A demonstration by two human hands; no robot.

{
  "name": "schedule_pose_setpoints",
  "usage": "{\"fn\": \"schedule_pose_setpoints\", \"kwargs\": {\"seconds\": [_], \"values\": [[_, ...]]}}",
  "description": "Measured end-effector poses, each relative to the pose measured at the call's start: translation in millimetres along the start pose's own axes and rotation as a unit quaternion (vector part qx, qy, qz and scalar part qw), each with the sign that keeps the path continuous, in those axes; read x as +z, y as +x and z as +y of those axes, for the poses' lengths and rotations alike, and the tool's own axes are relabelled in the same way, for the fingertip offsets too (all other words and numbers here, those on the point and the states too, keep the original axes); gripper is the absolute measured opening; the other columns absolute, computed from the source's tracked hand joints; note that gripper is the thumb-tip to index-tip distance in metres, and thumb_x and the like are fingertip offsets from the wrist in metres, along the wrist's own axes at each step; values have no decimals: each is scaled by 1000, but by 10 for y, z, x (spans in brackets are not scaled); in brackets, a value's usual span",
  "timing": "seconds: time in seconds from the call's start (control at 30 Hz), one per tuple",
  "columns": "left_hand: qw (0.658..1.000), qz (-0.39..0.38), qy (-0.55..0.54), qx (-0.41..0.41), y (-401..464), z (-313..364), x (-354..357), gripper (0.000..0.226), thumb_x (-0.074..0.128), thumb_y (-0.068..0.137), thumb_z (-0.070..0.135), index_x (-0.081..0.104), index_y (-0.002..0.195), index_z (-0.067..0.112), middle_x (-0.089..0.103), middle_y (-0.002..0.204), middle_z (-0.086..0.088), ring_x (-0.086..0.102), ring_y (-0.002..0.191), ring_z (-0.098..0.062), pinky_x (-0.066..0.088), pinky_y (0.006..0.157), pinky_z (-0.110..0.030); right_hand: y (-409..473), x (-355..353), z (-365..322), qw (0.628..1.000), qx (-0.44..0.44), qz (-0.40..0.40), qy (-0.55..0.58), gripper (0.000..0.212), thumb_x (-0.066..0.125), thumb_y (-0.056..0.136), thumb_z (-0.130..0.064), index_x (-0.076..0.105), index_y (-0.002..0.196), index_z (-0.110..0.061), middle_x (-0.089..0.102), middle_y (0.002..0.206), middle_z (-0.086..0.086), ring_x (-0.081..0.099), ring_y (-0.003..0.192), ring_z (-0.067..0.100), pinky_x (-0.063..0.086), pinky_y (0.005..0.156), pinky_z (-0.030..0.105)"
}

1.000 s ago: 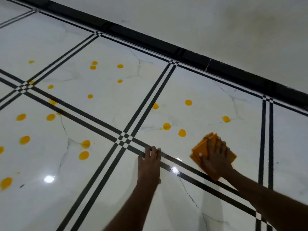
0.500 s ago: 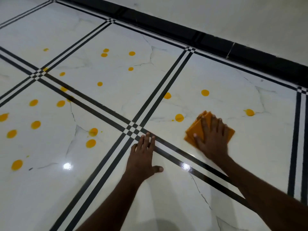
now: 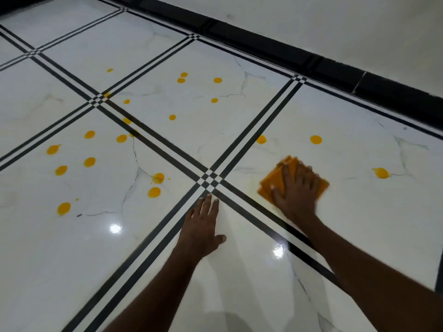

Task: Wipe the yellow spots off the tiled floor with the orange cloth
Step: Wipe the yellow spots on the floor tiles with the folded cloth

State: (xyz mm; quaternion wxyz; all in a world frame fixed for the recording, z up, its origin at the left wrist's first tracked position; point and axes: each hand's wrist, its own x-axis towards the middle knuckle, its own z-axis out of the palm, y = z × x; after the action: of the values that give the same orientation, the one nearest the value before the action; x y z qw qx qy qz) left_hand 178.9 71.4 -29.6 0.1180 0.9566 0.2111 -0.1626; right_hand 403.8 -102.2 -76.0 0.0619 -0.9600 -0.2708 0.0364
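- Your right hand [image 3: 296, 196] lies flat on the orange cloth [image 3: 273, 182], fingers straight and spread, pressing it to the tiled floor [image 3: 359, 224]; the grip is apart, not curled round the cloth.
- The cloth is folded and sits on the tile to the right of the striped crossing [image 3: 210, 180], just past the black bands, with its left corner near them.
- Your left hand [image 3: 201, 230] rests palm down on the near tile, fingers straight and together, thumb out to the right; its fingertips touch the band below the crossing. It holds nothing.
- On the cloth's own tile you have three yellow spots: one [image 3: 261, 139] beside the left band, one [image 3: 316, 139] beyond the cloth, one [image 3: 381, 173] well to its right.
- The far middle tile shows six spots, among them one [image 3: 217, 80] near its far side.
- The left tile carries about nine larger spots, such as one [image 3: 154, 192] near the crossing, with a few more lying on the bands.
- A black skirting [image 3: 335, 65] runs along the far edge under the pale wall [image 3: 335, 25], bounding the floor on that side.
- To the right of the cloth the tile lies open as far as the right-hand spot; near you the floor shows two light glints.
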Motion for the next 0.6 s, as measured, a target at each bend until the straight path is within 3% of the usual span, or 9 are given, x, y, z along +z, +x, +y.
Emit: {"fn": "schedule_pose_setpoints", "kwargs": {"seconds": [0.07, 0.13, 0.2, 0.27, 0.37, 0.47, 0.6], "values": [[999, 26, -21, -24, -25, -41, 42, 106, 55, 89, 62, -9, 158, 12, -16, 165, -9, -11, 153, -26, 8, 123, -42, 85, 69, -514, 999, -53, -3, 8, 83, 33, 91, -67, 30, 159, -20, 26, 164, 24, 22, 150, 49, 18, 119, 64], [996, 27, -43, -71, -142, -135, 74, 108, 53, 88, 65, -11, 157, 13, -18, 164, -8, -14, 152, -25, 5, 122, -43, -329, 132, -913, 990, -138, -35, 21, 85, 31, 93, -70, 14, 163, -26, 12, 170, 18, 10, 155, 44, 10, 123, 61], [995, 23, -44, -89, -269, -283, 128, 107, 49, 88, 69, -13, 157, 17, -24, 161, -5, -17, 152, -24, 2, 122, -45, -911, 138, -868, 980, -188, -55, 34, 85, 30, 94, -72, 4, 163, -31, 4, 172, 11, 2, 158, 38, 6, 124, 60], [995, 17, -42, -86, -354, -398, 156, 104, 47, 88, 69, -13, 157, 19, -27, 159, -3, -18, 151, -23, 5, 124, -48, -1140, 59, -551, 975, -212, -55, 45, 85, 35, 93, -71, 8, 163, -31, 6, 172, 10, 5, 158, 37, 10, 124, 60], [996, 25, -35, -75, -356, -394, 164, 101, 47, 90, 66, -10, 158, 17, -20, 164, -7, -15, 152, -25, 3, 123, -46, -623, 64, -155, 988, -153, -24, -7, 83, 33, 93, -68, 20, 163, -24, 17, 169, 17, 19, 154, 43, 18, 121, 62], [996, 33, -35, -80, -333, -370, 155, 102, 52, 89, 62, -6, 158, 16, -13, 166, -9, -11, 153, -27, 8, 123, -47, -41, 37, -429, 998, -53, -16, -3, 84, 31, 92, -68, 27, 160, -19, 27, 163, 24, 26, 148, 50, 19, 119, 65], [996, 8, -30, -88, -334, -351, 100, 102, 55, 89, 60, -6, 158, 16, -14, 165, -10, -12, 153, -29, 8, 122, -48, -471, 120, -1020, 985, -158, -70, 23, 85, 23, 93, -73, 11, 163, -27, 12, 170, 17, 11, 155, 44, 10, 123, 61]]}}
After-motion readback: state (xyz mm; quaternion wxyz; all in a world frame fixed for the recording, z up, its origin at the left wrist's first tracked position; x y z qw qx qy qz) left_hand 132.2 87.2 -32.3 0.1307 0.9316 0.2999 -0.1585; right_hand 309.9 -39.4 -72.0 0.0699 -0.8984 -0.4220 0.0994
